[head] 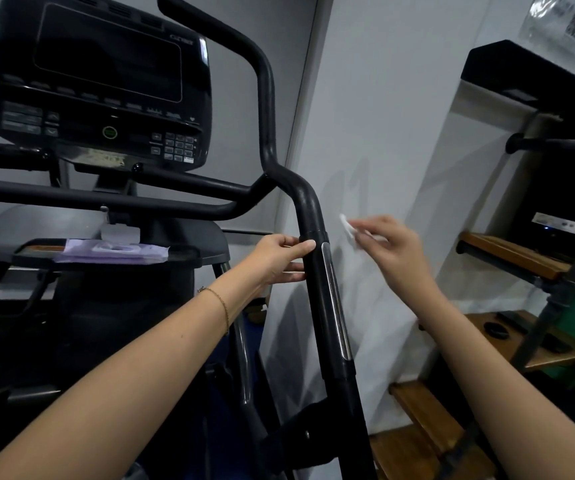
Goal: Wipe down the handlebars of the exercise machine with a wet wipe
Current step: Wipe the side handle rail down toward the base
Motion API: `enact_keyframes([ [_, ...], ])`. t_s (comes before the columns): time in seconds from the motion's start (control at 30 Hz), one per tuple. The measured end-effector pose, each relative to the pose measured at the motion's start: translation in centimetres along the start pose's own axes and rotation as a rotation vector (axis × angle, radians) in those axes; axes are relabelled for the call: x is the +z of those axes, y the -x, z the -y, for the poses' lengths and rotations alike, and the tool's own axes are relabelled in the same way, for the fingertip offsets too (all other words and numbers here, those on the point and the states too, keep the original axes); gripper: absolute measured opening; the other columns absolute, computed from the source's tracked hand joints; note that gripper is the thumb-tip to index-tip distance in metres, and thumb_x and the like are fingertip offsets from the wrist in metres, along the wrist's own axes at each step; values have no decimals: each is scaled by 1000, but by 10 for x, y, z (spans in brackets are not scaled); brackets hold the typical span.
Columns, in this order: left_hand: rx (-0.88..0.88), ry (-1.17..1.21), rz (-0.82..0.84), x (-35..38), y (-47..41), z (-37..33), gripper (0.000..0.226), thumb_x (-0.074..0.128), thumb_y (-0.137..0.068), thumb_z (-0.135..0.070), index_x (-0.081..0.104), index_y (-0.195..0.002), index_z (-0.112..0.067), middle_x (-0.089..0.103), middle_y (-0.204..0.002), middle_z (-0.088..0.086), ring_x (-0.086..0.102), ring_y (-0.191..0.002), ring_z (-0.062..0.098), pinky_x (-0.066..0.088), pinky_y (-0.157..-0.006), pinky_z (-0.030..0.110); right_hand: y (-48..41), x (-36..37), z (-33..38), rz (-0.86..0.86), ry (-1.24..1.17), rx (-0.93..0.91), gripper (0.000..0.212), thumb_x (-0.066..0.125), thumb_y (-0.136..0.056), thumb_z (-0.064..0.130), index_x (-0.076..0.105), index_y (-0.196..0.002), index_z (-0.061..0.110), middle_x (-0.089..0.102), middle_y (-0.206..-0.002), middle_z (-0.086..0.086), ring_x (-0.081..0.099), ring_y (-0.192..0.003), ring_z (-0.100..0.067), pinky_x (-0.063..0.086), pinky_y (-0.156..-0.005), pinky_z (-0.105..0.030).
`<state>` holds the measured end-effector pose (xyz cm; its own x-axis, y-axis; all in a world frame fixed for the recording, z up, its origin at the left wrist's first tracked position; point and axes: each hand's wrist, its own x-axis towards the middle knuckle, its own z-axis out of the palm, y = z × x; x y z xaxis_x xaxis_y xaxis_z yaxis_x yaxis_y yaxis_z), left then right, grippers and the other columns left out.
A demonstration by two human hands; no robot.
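A black right handlebar (315, 265) with a silver sensor strip runs from the bend near the console down toward me. My left hand (279, 259) touches its left side just below the bend, thumb and fingers against the bar without wrapping it. My right hand (393, 251) hovers a little to the right of the bar, blurred, pinching a small white wet wipe (346, 226) between its fingertips. The wipe is apart from the bar.
The black console (99, 81) stands upper left, with a purple wet-wipe pack (113, 252) on the tray below it. A grey wall (383, 133) lies right behind the handlebar. Wooden shelves (514, 254) on a metal frame stand at the right.
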<state>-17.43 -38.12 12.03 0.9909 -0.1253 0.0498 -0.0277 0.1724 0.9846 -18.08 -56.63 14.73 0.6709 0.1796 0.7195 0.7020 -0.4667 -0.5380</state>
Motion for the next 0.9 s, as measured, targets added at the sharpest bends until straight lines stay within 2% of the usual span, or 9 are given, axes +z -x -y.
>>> enact_keyframes([
  [0.13,-1,37,17,-1,0,1,38,59,-92,-16,53,-126,1,67,-95,9,66,-77,18,58,-66,24,-27,39,0,59,48,-24,31,57,-88,0,66,-111,19,50,-83,9,53,-80,3,42,-76,-8],
  [0.23,-8,51,11,-2,-2,3,40,61,-91,-18,52,-127,-1,67,-97,8,66,-78,18,58,-67,24,15,36,-10,65,119,-47,27,58,-87,4,68,-109,14,47,-82,13,51,-80,6,38,-73,-3],
  [0.33,-13,90,23,-4,-3,4,39,63,-89,-17,54,-125,-1,68,-96,8,67,-78,19,59,-67,25,65,23,-13,150,171,-129,28,55,-83,10,68,-108,10,49,-83,6,49,-85,13,38,-76,-2],
  [0.4,-17,101,35,-5,-2,3,36,63,-89,-17,56,-121,-2,68,-98,8,68,-79,20,59,-70,27,69,19,-13,207,202,-162,26,55,-84,10,70,-104,7,51,-84,-4,49,-85,10,38,-77,-2],
  [0.5,-31,81,49,-4,1,1,20,62,-90,-18,60,-107,-8,68,-95,5,68,-80,19,59,-70,25,48,24,-11,198,261,-198,27,52,-84,1,71,-102,6,51,-86,-9,52,-84,-7,38,-80,-3],
  [0.57,-30,53,41,-4,4,-1,11,62,-90,-19,60,-98,-11,68,-92,3,67,-78,17,60,-66,23,35,30,-10,167,267,-172,28,52,-86,-3,71,-104,8,48,-90,-3,54,-88,-19,39,-81,-6],
  [0.67,-18,44,25,-2,5,0,14,62,-90,-19,59,-102,-10,68,-92,4,67,-77,18,60,-62,22,50,28,-14,193,330,-241,30,51,-85,-3,71,-105,9,47,-91,-1,55,-88,-25,41,-80,-17],
  [0.77,1,73,3,0,2,5,13,62,-90,-17,59,-100,-9,69,-91,5,69,-78,19,61,-69,26,97,12,-20,292,450,-372,35,43,-85,8,69,-108,14,54,-90,-7,52,-86,-20,47,-73,-25],
  [0.9,43,79,-87,7,5,11,20,62,-90,-21,59,-106,-8,68,-93,4,68,-78,17,60,-72,26,122,-2,-20,443,517,-453,40,40,-84,7,66,-113,15,56,-94,-8,49,-86,-16,52,-60,-35],
])
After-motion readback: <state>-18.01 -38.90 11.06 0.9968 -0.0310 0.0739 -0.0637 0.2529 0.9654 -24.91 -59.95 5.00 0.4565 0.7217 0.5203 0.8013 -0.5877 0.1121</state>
